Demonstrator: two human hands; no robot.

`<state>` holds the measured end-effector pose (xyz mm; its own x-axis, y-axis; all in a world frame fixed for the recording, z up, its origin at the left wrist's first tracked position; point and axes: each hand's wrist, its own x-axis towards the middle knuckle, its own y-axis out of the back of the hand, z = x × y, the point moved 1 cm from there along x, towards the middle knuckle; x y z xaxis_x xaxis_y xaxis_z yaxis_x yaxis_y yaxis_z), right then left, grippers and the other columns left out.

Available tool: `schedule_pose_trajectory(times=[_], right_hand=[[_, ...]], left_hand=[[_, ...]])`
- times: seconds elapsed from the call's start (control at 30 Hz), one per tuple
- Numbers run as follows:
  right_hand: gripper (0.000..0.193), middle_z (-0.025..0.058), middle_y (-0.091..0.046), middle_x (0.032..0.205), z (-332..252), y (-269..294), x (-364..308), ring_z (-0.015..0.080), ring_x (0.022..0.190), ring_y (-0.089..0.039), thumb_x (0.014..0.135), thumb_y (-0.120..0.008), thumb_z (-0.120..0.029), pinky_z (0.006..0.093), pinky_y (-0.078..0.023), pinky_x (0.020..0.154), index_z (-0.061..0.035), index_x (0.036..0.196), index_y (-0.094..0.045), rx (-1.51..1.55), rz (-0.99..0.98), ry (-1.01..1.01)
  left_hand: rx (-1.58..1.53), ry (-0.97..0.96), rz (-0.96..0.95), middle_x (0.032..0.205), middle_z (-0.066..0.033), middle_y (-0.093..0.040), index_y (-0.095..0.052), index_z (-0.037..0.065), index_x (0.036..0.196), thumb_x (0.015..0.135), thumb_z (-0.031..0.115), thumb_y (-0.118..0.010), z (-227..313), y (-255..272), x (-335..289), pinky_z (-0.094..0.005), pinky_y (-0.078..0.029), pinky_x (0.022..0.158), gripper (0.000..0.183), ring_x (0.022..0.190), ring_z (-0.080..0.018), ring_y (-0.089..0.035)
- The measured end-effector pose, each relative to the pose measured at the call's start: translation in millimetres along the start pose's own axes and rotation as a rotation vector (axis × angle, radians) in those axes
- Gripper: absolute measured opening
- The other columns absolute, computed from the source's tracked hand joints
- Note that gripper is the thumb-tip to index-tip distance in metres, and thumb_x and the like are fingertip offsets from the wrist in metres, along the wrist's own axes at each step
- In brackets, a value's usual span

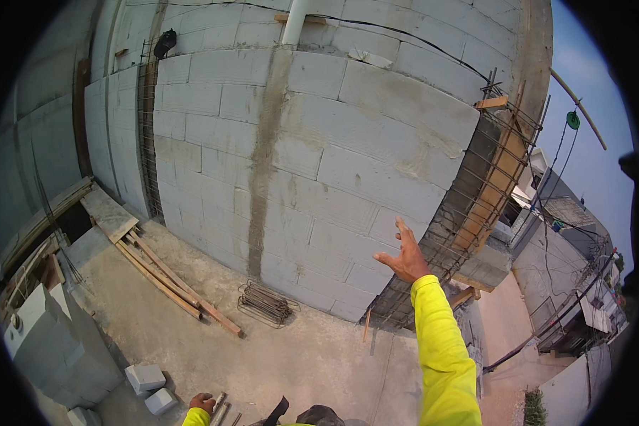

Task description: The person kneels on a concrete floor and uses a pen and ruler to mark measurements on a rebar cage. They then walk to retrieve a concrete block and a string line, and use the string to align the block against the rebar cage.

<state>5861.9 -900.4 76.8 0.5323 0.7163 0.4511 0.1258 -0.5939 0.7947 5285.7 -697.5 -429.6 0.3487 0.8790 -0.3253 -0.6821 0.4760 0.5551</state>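
Note:
My right hand (405,255) is stretched forward in a yellow sleeve, its thumb and fingers spread with nothing between them. It is raised in front of the grey block wall (341,184), near the wall's right end; whether it touches the blocks I cannot tell. Beside it, a rebar cage (486,188) stands along the wall's end with a wooden board (493,188) behind the bars. Low at the bottom edge, my left hand (203,403) has its fingers curled in. Metal pipes (220,410) lie right next to it, and anything inside that hand is hidden.
Bent wire stirrups (263,304) lie on the concrete floor at the wall's foot. Left of them are long timber strips (177,280) and a plank (110,211). White blocks (64,348) are stacked at lower left. Right of the rebar, the building drops off to a lane (508,312).

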Motion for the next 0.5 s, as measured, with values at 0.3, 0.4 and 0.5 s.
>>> schedule_pose_trajectory(times=[0.3,0.4,0.5], right_hand=[[0.090,0.0247,-0.040,0.147,66.1,52.2,404.5,0.0398,0.130,-0.049,0.086,-0.072,-0.051,0.0444,-0.045,0.106,-0.0068,0.152,-0.030,-0.130,0.574,0.308],[0.092,0.0236,-0.040,0.147,95.0,79.3,524.4,0.0396,0.133,-0.046,0.084,-0.070,-0.059,0.0443,-0.044,0.108,-0.0080,0.151,-0.033,-0.252,0.808,0.459],[0.093,0.0229,-0.042,0.146,121.6,122.8,633.6,0.0385,0.135,-0.044,0.083,-0.068,-0.064,0.0455,-0.042,0.109,-0.0075,0.149,-0.037,-0.398,0.907,0.558]], left_hand=[[-0.304,0.437,0.538,0.066,-0.0126,-0.064,-0.070,0.000,0.084,0.075,0.010,-0.060,5.0,-47.5,37.9,-0.0371,-0.052,0.058,0.017,0.061,-0.0243,-0.062],[-0.659,0.700,0.841,0.089,-0.0191,-0.065,-0.062,0.001,0.104,0.083,0.012,-0.058,-16.0,-119.2,13.6,-0.0519,-0.049,0.060,0.024,0.072,-0.0335,-0.063],[-0.771,1.104,1.056,0.101,-0.0261,-0.065,-0.052,-0.002,0.120,0.087,0.012,-0.057,18.0,-208.2,-49.2,-0.0563,-0.050,0.063,0.036,0.080,-0.0412,-0.066]])
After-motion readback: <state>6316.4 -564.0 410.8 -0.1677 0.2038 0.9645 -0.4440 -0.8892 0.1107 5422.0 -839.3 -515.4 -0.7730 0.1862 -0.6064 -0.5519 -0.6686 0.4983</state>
